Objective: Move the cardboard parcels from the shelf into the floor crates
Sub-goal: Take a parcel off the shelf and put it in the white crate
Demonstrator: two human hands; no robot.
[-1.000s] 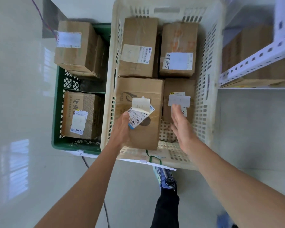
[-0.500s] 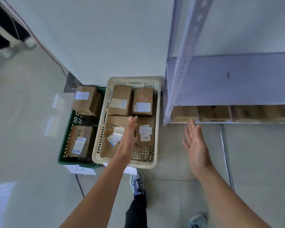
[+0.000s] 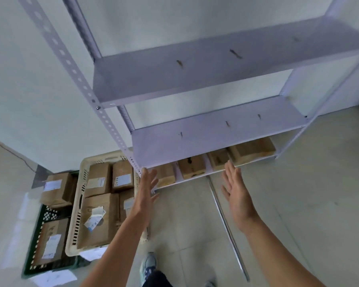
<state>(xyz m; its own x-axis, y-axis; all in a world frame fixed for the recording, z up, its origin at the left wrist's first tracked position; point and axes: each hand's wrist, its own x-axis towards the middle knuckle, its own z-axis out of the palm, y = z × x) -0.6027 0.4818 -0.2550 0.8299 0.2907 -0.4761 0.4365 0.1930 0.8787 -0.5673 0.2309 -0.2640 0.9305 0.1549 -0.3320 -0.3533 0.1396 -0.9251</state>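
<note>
At the bottom tier of the pale grey metal shelf (image 3: 195,139), four brown cardboard parcels (image 3: 192,166) stand in a row, while the cream plastic floor crate (image 3: 79,204) and dark green floor crate (image 3: 50,212) to its left already hold others. I have the left hand (image 3: 146,191) and right hand (image 3: 237,191) spread flat and empty, palms facing, presumably to clamp a parcel by its sides. The row lies just beyond my fingertips, untouched.
</note>
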